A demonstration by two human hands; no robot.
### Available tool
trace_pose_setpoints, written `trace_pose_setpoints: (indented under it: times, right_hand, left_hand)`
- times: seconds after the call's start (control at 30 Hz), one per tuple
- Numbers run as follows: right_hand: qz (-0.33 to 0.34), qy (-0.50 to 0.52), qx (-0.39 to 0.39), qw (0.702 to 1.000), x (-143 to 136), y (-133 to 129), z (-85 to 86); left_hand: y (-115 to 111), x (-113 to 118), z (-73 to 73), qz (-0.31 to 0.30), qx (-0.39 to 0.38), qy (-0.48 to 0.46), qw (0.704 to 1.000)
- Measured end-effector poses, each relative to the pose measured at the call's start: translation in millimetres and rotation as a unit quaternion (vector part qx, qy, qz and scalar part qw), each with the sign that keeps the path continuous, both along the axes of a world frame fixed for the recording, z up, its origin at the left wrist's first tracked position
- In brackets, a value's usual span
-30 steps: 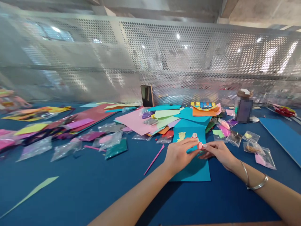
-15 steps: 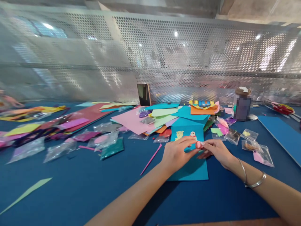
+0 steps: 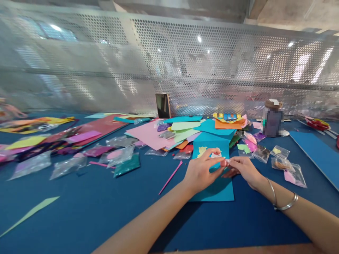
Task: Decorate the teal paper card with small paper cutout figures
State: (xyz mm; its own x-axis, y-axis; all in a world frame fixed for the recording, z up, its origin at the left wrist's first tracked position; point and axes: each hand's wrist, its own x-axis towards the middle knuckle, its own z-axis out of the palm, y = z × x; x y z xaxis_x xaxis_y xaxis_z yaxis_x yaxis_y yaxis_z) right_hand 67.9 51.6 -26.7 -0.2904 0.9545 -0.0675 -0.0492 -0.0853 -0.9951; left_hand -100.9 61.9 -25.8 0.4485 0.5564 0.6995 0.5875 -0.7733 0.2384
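Over a folded turquoise card (image 3: 219, 192), my left hand (image 3: 202, 172) and my right hand (image 3: 242, 169) meet fingertip to fingertip. Between them is a small pink piece (image 3: 224, 162), pinched by the thumb and forefinger of my left hand and by the fingers of my right. It is too small to name and partly hidden by the fingertips. On the card's upper half show a yellow animal cutout (image 3: 202, 151) and a white figure cutout (image 3: 216, 154), the latter partly covered by my left fingers.
Left of the card lies a thin pink strip (image 3: 171, 177). Beyond are stacked coloured papers (image 3: 148, 135) and a phone (image 3: 162, 106) propped upright. Small plastic bags (image 3: 295, 175) lie to the right, near a jar (image 3: 274, 118) and a blue board (image 3: 315, 151). A perforated metal screen (image 3: 212, 63) stands behind.
My left forefinger has lifted and curved more over the card, covering more of the white figure. Both hands stay at the pink piece, less of which shows. The view has shifted slightly.
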Motion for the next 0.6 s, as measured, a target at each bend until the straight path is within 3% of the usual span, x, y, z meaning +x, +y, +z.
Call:
trace_pose_setpoints:
  times: [0.37,0.6]
  right_hand:
    - [-0.029,0.002,-0.004,1.0,0.0,2.4,-4.0]
    - [-0.015,0.001,-0.013,1.0,0.6,1.1,0.1]
  left_hand:
    - [-2.1,3.8,-0.2,0.014,0.076,-0.045,0.996]
    - [-2.0,3.5,0.4,0.011,0.061,-0.056,0.997]
